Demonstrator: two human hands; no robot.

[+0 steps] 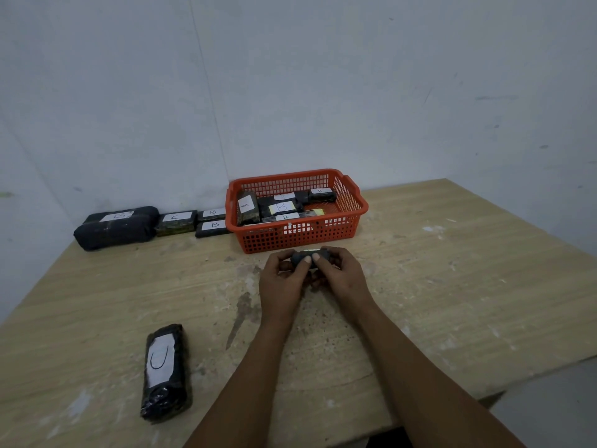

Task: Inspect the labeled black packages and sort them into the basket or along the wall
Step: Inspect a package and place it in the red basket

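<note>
Both hands at frame center grip one small black package (310, 257): left hand (284, 282), right hand (339, 278), thumbs on top. Just above them, orange basket (352, 218) holding labeled packages. Row of packages (155, 223) along wall, left of basket. Lone package labeled C (165, 371) lower left on wooden table (452, 286).

A pale wooden table (452, 286), its top scuffed and blotched with white and grey marks, fills a corner between two whitish walls (355, 92). A thin line, possibly a cable or a crack, runs down the back wall to the tabletop. Smudges and scratches mark the paint. Grey floor (555, 405) shows past the table's near right edge. The light is dim and even.
</note>
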